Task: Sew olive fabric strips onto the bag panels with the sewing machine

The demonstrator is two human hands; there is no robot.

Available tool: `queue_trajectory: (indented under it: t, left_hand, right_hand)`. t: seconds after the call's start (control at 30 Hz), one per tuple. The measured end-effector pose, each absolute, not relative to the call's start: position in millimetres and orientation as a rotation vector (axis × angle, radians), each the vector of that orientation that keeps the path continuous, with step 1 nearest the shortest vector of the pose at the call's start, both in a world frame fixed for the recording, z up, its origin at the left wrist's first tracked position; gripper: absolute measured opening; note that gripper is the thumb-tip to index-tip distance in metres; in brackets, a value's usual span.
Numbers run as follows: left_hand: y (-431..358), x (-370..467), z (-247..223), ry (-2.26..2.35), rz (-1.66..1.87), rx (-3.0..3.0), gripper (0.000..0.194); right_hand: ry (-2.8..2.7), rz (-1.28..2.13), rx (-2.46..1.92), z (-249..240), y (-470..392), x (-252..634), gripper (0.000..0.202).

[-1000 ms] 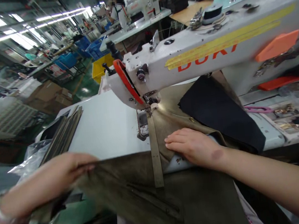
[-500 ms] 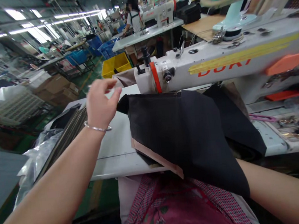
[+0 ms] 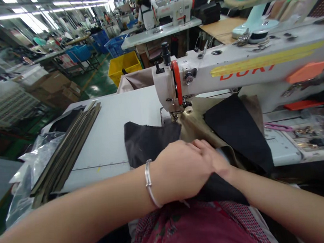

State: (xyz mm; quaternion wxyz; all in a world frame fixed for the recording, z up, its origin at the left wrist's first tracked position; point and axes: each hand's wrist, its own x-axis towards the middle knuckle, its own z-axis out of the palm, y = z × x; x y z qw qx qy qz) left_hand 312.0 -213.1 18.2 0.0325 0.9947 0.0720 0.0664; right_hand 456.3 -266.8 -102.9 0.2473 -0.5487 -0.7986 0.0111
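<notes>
My left hand (image 3: pixel 180 169), with a silver bracelet at the wrist, is closed on the black fabric (image 3: pixel 149 141) in front of the sewing machine. Its fingertips are hidden. Just behind and partly covered by it, my right hand (image 3: pixel 214 160) is curled on the same folded fabric; the two hands touch. The piece's olive-brown side (image 3: pixel 196 122) runs under the machine head near the presser foot (image 3: pixel 174 116). A black flap (image 3: pixel 237 129) of fabric lies to the right, beneath the machine arm (image 3: pixel 248 63).
A stack of dark strips (image 3: pixel 69 145) lies on the table's left edge, beside clear plastic (image 3: pixel 36 160). Behind the table stands a yellow bin (image 3: pixel 125 66). Purple scissors (image 3: pixel 278 126) and small metal parts lie at the right. Another person (image 3: pixel 146 16) is farther back.
My left hand has come from the table's left side to the right and toward me, meeting my right hand. The black fabric has folded down, uncovering its olive-brown side and the presser foot.
</notes>
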Motion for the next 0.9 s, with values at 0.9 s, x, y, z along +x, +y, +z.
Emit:
queue_trajectory:
  t: [0.9]
  left_hand:
    - [-168,277,-49,0.581,0.156,2.872,0.041]
  right_hand:
    - [-2.138,0.174,-1.396,-96,-275,469,0.025]
